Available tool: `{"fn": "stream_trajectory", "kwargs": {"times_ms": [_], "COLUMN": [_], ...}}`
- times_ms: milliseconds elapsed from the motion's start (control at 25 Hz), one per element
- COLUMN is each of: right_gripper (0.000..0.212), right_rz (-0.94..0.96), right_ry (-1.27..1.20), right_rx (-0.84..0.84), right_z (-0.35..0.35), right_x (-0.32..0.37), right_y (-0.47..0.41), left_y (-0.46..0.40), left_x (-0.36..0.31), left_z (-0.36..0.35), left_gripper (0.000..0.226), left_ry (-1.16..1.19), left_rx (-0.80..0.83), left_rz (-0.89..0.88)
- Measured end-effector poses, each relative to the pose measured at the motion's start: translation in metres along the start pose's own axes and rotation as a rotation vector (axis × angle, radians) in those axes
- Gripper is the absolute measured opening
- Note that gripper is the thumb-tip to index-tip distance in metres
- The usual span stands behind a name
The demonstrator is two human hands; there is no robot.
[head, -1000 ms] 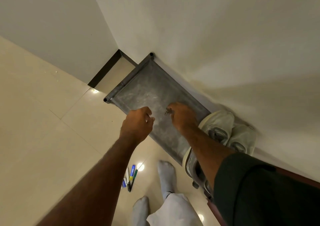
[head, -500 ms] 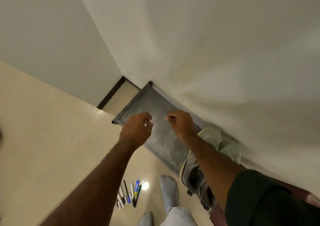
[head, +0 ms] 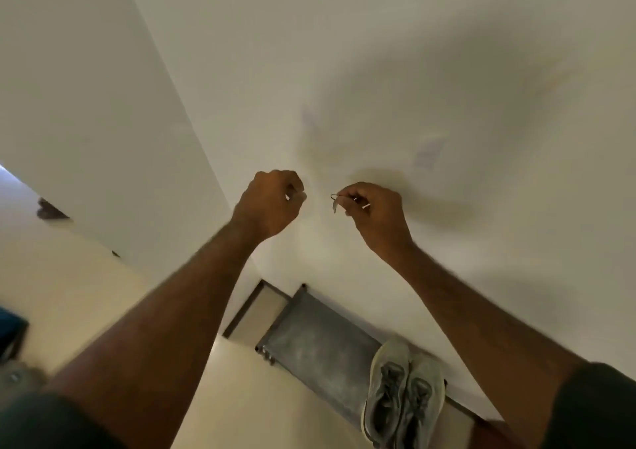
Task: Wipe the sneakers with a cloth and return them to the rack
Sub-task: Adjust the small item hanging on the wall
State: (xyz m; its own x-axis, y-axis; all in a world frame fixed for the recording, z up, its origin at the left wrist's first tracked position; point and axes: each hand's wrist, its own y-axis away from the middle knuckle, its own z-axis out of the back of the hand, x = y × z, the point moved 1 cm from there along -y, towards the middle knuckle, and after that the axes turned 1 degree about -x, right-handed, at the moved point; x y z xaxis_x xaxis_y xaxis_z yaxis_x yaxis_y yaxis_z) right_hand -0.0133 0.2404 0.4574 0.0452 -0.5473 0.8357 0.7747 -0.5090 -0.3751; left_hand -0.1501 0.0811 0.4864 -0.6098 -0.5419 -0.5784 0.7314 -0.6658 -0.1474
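Observation:
A pair of pale grey sneakers (head: 404,392) stands side by side on the right part of the grey metal rack shelf (head: 309,345), low against the wall. Both my hands are raised high in front of the wall, well above the rack. My right hand (head: 371,214) pinches a small metal ring with a key-like piece (head: 334,201) between thumb and fingers. My left hand (head: 272,201) is curled into a fist just left of it; I cannot tell whether anything is in it. No cloth is visible.
The cream wall (head: 413,70) fills most of the view, with a corner running down to the left. Pale floor tiles (head: 69,293) lie at the lower left. A dark object (head: 10,331) sits at the far left edge.
Both hands rose from the rack shelf up in front of the wall, the right still pinching the small metal piece. The view tilted upward; the markers and socked feet left the frame.

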Motion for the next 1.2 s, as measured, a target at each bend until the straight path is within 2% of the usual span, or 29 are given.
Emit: {"fn": "stream_trajectory", "kwargs": {"times_ms": [320,440,560,760,1000,1200], "right_gripper": [0.007,0.008,0.010,0.009,0.018,0.021], "right_rz": [0.176,0.209,0.239,0.234,0.110,0.081], "right_ry": [-0.082,-0.159,-0.153,-0.133,-0.100,-0.071], "right_rx": [-0.271,-0.359,-0.417,-0.484,-0.519,-0.520], "right_z": [0.111,0.150,0.168,0.173,0.165,0.164], "right_x": [0.240,0.310,0.352,0.392,0.386,0.384], "right_y": [-0.085,-0.110,-0.131,-0.169,-0.196,-0.199], "left_y": [-0.044,-0.055,-0.065,-0.077,-0.079,-0.070], "left_x": [-0.147,-0.190,-0.221,-0.252,-0.251,-0.249], "left_z": [0.219,0.272,0.293,0.314,0.321,0.324], "left_gripper": [0.009,0.008,0.007,0.009,0.010,0.010], "left_ry": [-0.048,-0.057,-0.070,-0.128,-0.094,-0.078], "left_rx": [-0.345,-0.444,-0.475,-0.473,-0.457,-0.439], "left_rz": [-0.334,-0.395,-0.424,-0.415,-0.431,-0.443]}}
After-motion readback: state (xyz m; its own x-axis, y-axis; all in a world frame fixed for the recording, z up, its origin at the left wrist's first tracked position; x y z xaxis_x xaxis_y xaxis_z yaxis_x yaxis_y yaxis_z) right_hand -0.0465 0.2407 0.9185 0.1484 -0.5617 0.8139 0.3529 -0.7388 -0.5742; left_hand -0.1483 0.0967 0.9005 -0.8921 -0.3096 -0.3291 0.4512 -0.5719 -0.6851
